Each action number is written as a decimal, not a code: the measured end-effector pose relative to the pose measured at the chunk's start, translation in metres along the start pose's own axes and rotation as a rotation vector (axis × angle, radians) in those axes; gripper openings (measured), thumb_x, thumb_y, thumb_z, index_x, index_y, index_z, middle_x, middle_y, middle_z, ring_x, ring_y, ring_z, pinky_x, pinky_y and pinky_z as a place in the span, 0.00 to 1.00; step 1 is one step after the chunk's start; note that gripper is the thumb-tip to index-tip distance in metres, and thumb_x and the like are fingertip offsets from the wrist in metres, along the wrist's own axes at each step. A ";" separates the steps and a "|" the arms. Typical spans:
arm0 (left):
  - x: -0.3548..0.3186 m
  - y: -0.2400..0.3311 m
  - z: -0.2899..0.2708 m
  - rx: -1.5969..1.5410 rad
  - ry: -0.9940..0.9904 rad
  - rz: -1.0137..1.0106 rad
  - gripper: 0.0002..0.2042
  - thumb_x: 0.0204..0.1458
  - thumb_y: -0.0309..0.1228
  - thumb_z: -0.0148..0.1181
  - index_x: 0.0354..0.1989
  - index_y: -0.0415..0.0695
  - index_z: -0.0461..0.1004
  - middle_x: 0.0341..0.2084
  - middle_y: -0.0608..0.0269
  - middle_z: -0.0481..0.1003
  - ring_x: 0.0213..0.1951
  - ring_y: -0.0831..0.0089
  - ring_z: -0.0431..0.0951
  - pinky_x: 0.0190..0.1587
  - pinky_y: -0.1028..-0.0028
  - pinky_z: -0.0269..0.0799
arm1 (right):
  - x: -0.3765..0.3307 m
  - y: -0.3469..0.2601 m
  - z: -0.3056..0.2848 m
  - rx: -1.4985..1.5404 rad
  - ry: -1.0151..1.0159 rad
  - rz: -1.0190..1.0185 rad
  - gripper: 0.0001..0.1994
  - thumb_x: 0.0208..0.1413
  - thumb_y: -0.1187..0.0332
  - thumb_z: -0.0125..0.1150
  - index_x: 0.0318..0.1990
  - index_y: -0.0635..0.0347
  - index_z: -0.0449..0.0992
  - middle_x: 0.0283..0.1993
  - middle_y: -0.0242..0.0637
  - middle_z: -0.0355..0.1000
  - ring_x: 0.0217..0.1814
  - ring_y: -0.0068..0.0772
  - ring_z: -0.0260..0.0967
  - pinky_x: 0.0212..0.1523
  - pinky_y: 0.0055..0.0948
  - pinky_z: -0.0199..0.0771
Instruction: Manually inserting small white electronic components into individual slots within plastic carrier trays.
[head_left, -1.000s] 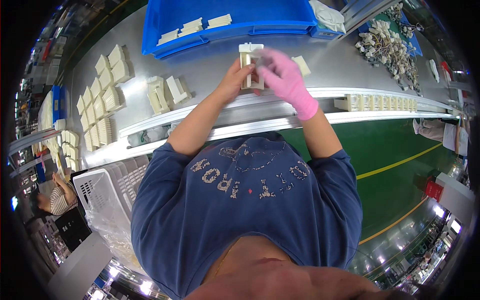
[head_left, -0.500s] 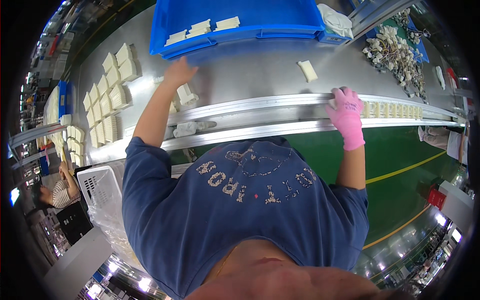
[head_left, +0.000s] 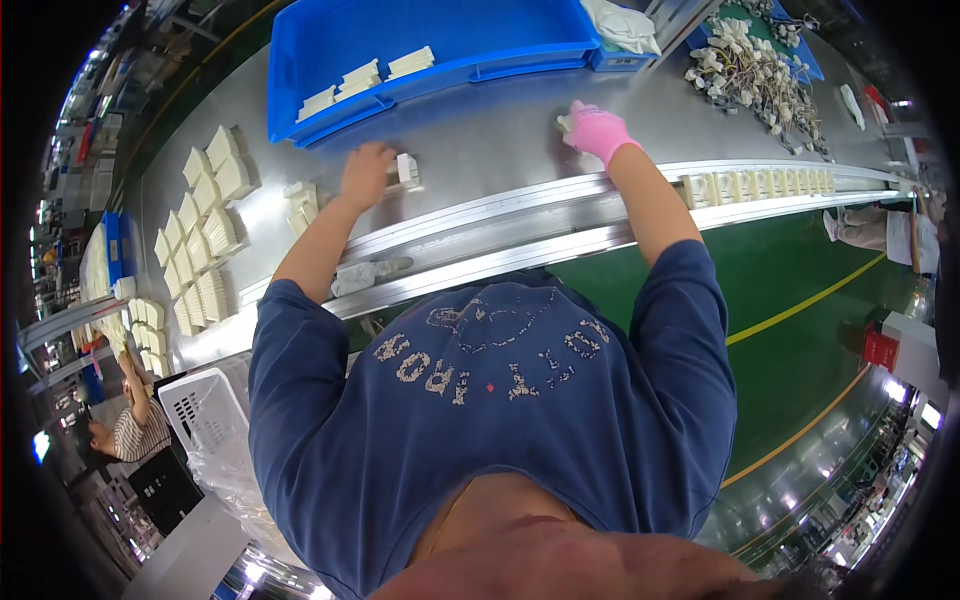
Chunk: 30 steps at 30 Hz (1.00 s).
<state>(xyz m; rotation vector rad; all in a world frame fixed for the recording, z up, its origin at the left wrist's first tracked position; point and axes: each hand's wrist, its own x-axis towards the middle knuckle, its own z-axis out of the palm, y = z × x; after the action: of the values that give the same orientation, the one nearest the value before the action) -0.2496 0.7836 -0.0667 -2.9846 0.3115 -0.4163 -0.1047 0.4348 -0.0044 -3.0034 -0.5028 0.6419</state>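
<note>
The cream-white, block-like plastic part (head_left: 410,174) just beside the bare left hand (head_left: 367,177) on the grey metal table (head_left: 480,145) is probably light, stiff, best held by its sides; whether this hand or the pink-gloved right hand (head_left: 597,133) pinches anything, I cannot tell.

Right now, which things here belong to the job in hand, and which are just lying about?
Seemingly in the job:
cream part beside the bare left hand;
small pale piece at the gloved right hand;
probably the row of cream parts along the rail.

Apparently just lying about:
wire pile;
white cloth;
white crate.
</note>
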 end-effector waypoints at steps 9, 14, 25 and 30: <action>0.022 0.021 -0.022 -0.810 -0.366 -0.575 0.07 0.47 0.32 0.48 0.31 0.42 0.65 0.21 0.56 0.71 0.29 0.64 0.74 0.31 0.64 0.68 | 0.024 -0.005 0.031 -0.118 -0.039 -0.015 0.19 0.44 0.65 0.55 0.45 0.61 0.63 0.44 0.43 0.68 0.47 0.43 0.66 0.42 0.37 0.68; 0.049 0.045 -0.048 -1.340 -0.280 -0.840 0.11 0.50 0.36 0.47 0.35 0.41 0.66 0.21 0.62 0.69 0.27 0.75 0.71 0.29 0.71 0.67 | 0.010 -0.023 0.005 -0.224 -0.178 -0.048 0.15 0.46 0.64 0.52 0.41 0.60 0.67 0.42 0.44 0.68 0.47 0.45 0.65 0.42 0.36 0.68; 0.051 0.121 -0.080 -2.015 -0.165 -0.697 0.17 0.57 0.42 0.35 0.48 0.44 0.52 0.39 0.56 0.64 0.39 0.66 0.70 0.27 0.69 0.75 | -0.066 -0.081 -0.032 1.027 -0.140 -0.347 0.13 0.49 0.63 0.53 0.36 0.64 0.67 0.26 0.41 0.69 0.28 0.33 0.68 0.31 0.27 0.68; 0.049 0.129 -0.072 -1.877 0.031 -0.629 0.17 0.58 0.42 0.32 0.50 0.45 0.53 0.43 0.58 0.63 0.44 0.69 0.67 0.40 0.71 0.69 | -0.077 -0.108 0.006 0.683 0.643 -0.567 0.15 0.49 0.65 0.53 0.43 0.61 0.64 0.26 0.42 0.70 0.23 0.35 0.68 0.28 0.31 0.68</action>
<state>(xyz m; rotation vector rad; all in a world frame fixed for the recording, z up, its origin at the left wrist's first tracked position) -0.2477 0.6419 -0.0031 -4.8901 -0.7660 -0.1732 -0.2069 0.5121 0.0305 -2.0909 -0.8140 -0.1759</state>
